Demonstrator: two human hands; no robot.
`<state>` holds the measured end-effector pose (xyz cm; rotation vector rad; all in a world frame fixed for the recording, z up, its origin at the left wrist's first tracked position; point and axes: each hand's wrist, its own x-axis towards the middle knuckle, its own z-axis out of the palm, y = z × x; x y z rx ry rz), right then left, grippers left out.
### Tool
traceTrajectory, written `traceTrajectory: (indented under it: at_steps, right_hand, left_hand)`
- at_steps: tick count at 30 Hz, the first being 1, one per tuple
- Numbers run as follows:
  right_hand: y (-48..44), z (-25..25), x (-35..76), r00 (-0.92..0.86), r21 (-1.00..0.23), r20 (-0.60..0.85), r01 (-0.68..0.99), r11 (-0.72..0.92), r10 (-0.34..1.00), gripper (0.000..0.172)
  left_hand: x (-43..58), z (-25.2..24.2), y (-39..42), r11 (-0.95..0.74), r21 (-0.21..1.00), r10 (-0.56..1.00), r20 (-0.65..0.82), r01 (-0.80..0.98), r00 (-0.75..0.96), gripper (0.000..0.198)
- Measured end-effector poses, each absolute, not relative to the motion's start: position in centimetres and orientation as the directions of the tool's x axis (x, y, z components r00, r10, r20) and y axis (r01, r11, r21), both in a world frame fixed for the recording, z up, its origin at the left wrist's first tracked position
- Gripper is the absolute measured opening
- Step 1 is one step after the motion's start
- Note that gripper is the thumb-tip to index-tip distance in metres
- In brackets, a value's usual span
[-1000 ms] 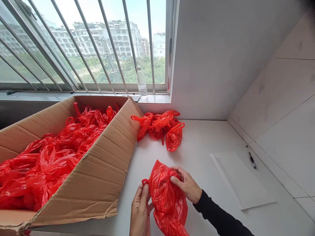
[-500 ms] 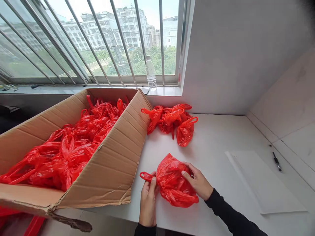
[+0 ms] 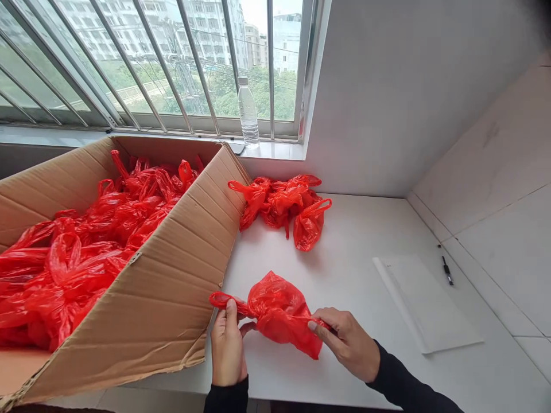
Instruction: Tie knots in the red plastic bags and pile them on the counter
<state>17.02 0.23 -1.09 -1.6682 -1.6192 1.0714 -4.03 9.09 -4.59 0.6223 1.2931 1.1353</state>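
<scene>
A red plastic bag (image 3: pixel 282 307) is stretched between my two hands, just above the front of the white table. My left hand (image 3: pixel 228 344) pinches its twisted neck, and a loop handle pokes out past the thumb. On the other side, my right hand (image 3: pixel 344 341) is closed on a gathered end of the same bag. The bag's body looks puffed and crumpled; what it contains, if anything, is hidden. Farther back lie several knotted red bags (image 3: pixel 286 203) in a cluster against the box's corner.
On the left stands a large cardboard box (image 3: pixel 172 287) filled with red plastic bags (image 3: pixel 94 241). A water bottle (image 3: pixel 248 115) is on the windowsill beside a flat dark object. A clear plastic sheet (image 3: pixel 426 304) and a black pen (image 3: pixel 447 271) lie to the right.
My right hand has shifted from the bag's upper side to its right end and draws it outward. The bag looks longer and flatter. The view has turned slightly to the right.
</scene>
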Motion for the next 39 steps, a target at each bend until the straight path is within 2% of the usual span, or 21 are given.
traceTrajectory:
  at_steps: [6,9,13,15,18,21,24,26,28,30,31,33,37,39]
  right_hand:
    - [0.1,-0.5,17.2,-0.021,-0.896,-0.102,0.436,-0.082,0.995,0.038]
    - [0.7,0.3,16.5,0.042,-0.963,-0.077,0.257,-0.086,0.996,0.033]
    - [1.4,1.0,15.6,0.023,-0.989,-0.141,-0.054,-0.139,0.99,0.039]
    - [1.6,1.0,15.5,-0.002,-0.979,-0.139,-0.152,-0.138,0.99,0.043]
    - [1.4,0.5,15.9,-0.013,-0.961,-0.13,-0.243,-0.129,0.991,0.043]
    - [1.3,0.1,16.5,-0.086,-0.947,-0.177,-0.255,-0.193,0.98,0.038]
    - [1.9,-0.9,16.9,-0.115,-0.956,-0.243,-0.137,-0.258,0.963,0.04]
    - [2.8,-2.2,16.9,0.002,-0.96,-0.279,-0.011,-0.279,0.96,0.047]
    - [3.8,-4.0,16.8,0.144,-0.944,-0.283,0.131,-0.301,0.948,0.044]
    - [4.7,-5.6,16.4,0.203,-0.918,-0.272,0.237,-0.317,0.941,0.04]
    - [5.0,-6.3,16.2,0.202,-0.912,-0.273,0.256,-0.32,0.941,0.044]
    - [5.5,-7.0,15.7,0.156,-0.923,-0.295,0.208,-0.324,0.943,0.053]
    - [5.6,-6.2,15.5,0.004,-0.957,-0.291,-0.008,-0.291,0.957,0.033]
    - [5.5,-5.3,15.7,-0.047,-0.956,-0.275,-0.095,-0.278,0.96,0.036]
  left_hand:
    - [-4.1,-5.3,9.0,0.368,0.89,0.898,-0.415,-0.269,-0.145,0.044]
    - [-3.6,-4.9,8.4,0.354,0.885,0.907,-0.404,-0.303,-0.119,0.039]
    - [-2.9,-4.5,8.8,0.349,0.859,0.904,-0.414,-0.375,-0.105,0.036]
    - [-2.8,-4.6,9.3,0.369,0.835,0.885,-0.45,-0.409,-0.12,0.04]
    - [-2.8,-4.7,9.5,0.385,0.854,0.877,-0.456,-0.351,-0.148,0.046]
    - [-2.9,-4.2,8.9,0.441,0.844,0.868,-0.488,-0.304,-0.095,0.053]
    - [-3.0,-3.7,8.2,0.514,0.786,0.831,-0.555,-0.345,-0.027,0.061]
    - [-3.1,-3.9,7.9,0.526,0.796,0.832,-0.554,-0.299,-0.011,0.062]
    - [-3.1,-4.6,7.9,0.507,0.834,0.855,-0.519,-0.22,0.003,0.064]
    - [-3.0,-5.3,7.8,0.477,0.855,0.876,-0.482,-0.201,0.026,0.065]
    - [-2.9,-5.6,7.8,0.467,0.856,0.882,-0.47,-0.223,0.041,0.064]
    - [-2.6,-5.8,7.6,0.455,0.844,0.887,-0.457,-0.282,0.063,0.063]
    - [-2.3,-5.2,7.0,0.433,0.844,0.897,-0.438,-0.317,0.06,0.065]
    - [-2.2,-5.0,6.9,0.425,0.859,0.904,-0.422,-0.285,0.074,0.069]
